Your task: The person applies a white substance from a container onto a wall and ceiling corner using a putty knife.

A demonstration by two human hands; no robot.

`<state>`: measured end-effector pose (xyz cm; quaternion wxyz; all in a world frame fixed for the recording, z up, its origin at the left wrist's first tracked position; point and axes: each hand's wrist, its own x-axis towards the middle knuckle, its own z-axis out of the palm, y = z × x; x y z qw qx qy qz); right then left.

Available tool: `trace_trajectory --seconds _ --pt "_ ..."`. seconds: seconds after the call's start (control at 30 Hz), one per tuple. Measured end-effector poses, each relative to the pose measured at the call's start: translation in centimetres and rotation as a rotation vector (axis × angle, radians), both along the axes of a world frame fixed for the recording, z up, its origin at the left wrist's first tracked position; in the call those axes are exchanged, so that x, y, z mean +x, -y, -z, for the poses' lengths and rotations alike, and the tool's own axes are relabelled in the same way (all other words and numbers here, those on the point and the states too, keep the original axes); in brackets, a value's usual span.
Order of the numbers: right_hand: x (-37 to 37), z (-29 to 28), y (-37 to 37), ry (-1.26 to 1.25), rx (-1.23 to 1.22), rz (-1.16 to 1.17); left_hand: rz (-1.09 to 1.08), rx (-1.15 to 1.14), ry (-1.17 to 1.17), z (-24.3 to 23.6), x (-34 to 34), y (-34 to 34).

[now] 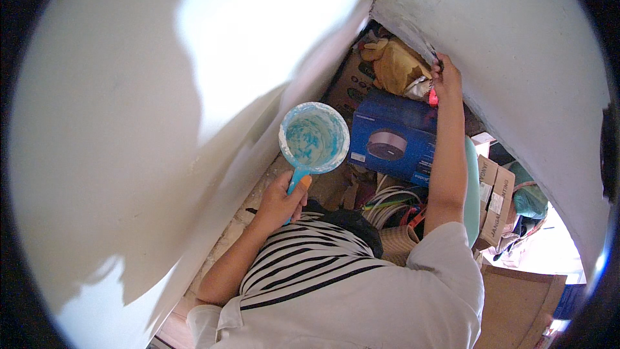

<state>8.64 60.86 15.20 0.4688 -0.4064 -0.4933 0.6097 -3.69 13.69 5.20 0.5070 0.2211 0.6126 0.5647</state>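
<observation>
My left hand (281,201) is closed around the handle of a blue plastic dipper (340,130), held up with its mouth facing me. White paste is smeared over the dipper's rim and inside. Stretched out far to the right, my right hand (448,79) is closed at the lower edge of the right wall (510,45). Its fingers grip a small thin tool (438,59) with a dark end, against or very near the wall; its exact kind is hard to make out.
Below my right arm lies a dark blue box (391,139). Behind it is a crumpled yellowish bag (398,64). Coiled white cables (387,203) are nearer my body. At right stand cardboard boxes (496,203). The pale left wall (116,129) slants close beside me.
</observation>
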Motion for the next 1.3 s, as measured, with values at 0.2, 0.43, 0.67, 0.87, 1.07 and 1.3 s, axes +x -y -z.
trace_trajectory --seconds 0.2,0.43,0.67,0.87,1.07,1.3 --pt "0.1 0.8 1.1 0.076 -0.045 -0.027 0.025 -0.008 -0.044 0.2 -0.2 0.0" --pt "-3.2 0.3 -0.9 0.034 -0.064 -0.083 0.041 -0.01 -0.027 -0.2 -0.5 0.2" --pt "-1.7 0.6 -0.1 -0.031 -0.014 0.013 0.013 -0.004 0.003 0.3 -0.2 0.2" --pt "0.3 1.1 3.6 0.127 0.045 0.013 0.044 0.006 -0.019 -0.6 -0.5 0.3" --pt "0.3 4.0 4.3 0.573 0.69 -0.016 0.069 0.021 -0.015 -0.5 -0.7 0.4" --pt "-0.2 3.6 3.2 0.998 1.371 0.102 0.059 -0.013 -0.03 -0.5 -0.6 0.3"
